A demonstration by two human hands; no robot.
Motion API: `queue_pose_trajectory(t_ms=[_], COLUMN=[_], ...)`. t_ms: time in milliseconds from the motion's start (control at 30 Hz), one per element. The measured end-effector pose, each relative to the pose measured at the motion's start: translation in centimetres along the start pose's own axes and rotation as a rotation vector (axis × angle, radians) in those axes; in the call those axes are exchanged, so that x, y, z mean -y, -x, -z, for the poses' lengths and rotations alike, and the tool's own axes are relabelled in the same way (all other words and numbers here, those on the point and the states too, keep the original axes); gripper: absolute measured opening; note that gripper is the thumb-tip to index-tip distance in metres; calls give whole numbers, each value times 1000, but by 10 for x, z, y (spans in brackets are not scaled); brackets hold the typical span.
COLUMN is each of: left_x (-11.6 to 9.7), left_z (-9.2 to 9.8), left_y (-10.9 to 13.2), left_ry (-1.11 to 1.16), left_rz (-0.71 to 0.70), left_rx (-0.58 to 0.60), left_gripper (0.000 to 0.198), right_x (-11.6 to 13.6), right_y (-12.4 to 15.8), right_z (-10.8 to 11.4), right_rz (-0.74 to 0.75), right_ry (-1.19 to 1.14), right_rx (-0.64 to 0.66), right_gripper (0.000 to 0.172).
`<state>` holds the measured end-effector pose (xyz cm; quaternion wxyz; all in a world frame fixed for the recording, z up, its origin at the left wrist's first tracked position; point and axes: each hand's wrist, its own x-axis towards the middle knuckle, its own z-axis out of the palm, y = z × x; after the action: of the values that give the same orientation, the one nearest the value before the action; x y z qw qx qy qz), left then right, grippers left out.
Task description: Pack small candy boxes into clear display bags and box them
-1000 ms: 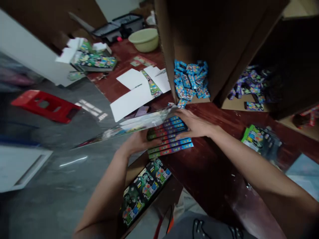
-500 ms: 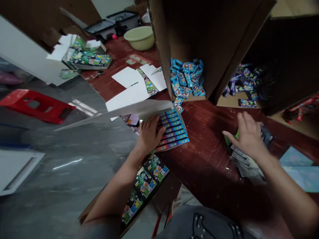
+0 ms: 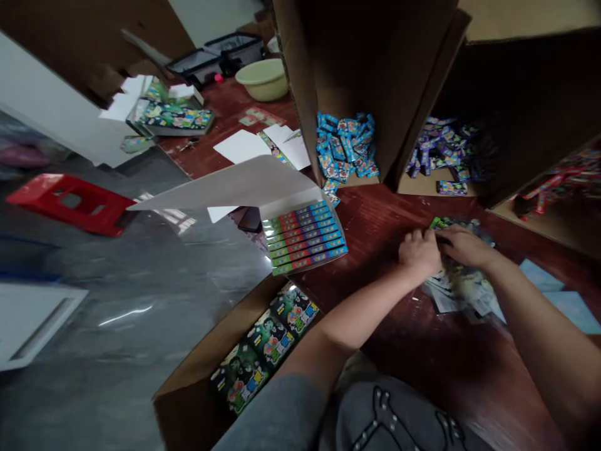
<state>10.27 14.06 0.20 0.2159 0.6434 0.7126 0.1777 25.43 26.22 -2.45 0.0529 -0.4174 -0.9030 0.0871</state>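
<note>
My left hand [image 3: 419, 254] and my right hand [image 3: 464, 246] are side by side at a pile of clear plastic packets [image 3: 457, 285] on the dark red table. The fingers of my left hand are curled; what they hold, if anything, is too small to tell. My right hand is bent over the packets, its fingertips close to the left hand and partly hidden. Left of them, an open white box [image 3: 305, 238] holds rows of slim colourful packs, its lid [image 3: 235, 181] raised to the left.
Tall cardboard boxes [image 3: 389, 81] behind hold blue [image 3: 347, 147], purple [image 3: 436, 147] and red packs [image 3: 549, 188]. A carton [image 3: 188, 382] with printed green-black boxes [image 3: 265, 341] stands below left. A pale green basin [image 3: 263, 80] and a red stool [image 3: 72, 203] are farther off.
My left hand has left the rows of packs and moved right to the plastic packets. My right hand has come down onto the packets, near the left.
</note>
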Motion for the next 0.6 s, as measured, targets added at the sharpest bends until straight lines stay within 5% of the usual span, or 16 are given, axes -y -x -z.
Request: queue_pose_trajectory(t_ms=[167, 333, 500, 600], left_x=[-29, -34, -23, -19], left_z=[-11, -14, -1, 6], left_y=[-54, -71, -43, -5], left_ry=[8, 9, 22, 125], left_rz=[199, 154, -38, -192], left_rx=[53, 107, -95, -82], left_gripper=[58, 56, 28, 23], right_x=[26, 46, 33, 29], right_y=[58, 87, 117, 134], right_z=[4, -8, 16, 34], right_rz=[-203, -332, -346, -300], right_ry=[15, -92, -259, -385], right_rx=[57, 12, -153, -354], right_gripper=[44, 55, 60, 57])
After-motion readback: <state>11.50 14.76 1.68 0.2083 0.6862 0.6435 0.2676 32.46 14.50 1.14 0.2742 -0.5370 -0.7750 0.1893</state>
